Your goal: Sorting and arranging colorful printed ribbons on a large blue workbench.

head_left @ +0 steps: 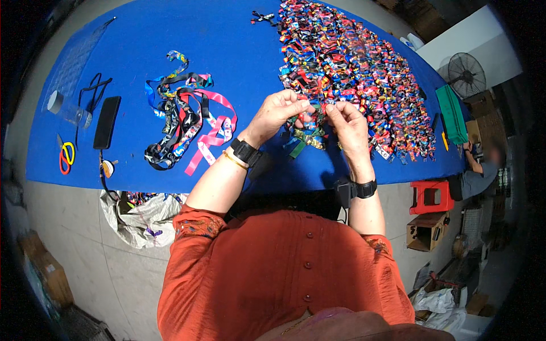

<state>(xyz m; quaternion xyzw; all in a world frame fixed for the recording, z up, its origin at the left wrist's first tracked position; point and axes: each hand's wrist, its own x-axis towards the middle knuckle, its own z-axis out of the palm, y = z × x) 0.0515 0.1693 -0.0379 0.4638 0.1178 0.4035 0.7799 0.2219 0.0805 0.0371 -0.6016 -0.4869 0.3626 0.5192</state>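
My left hand (278, 113) and my right hand (349, 126) meet above the blue table, each closed in a pinch. Between them hangs a bunched, printed ribbon lanyard (307, 135) in greens and other colours, its lower folds showing under my fingers. Just past my hands spreads a big heap of folded multicoloured lanyards (364, 79), so the held one's upper edge blends into it. To the left, several loose lanyards (185, 116), black, pink and patterned, lie in a tangle.
Along the table's left side are a phone (107, 122), scissors (66, 154) and a clear bottle (71, 111). A white sack (139, 219) with ribbons is below. At right are a green box (452, 115), a fan (466, 74), a red stool (430, 197) and another person (480, 176).
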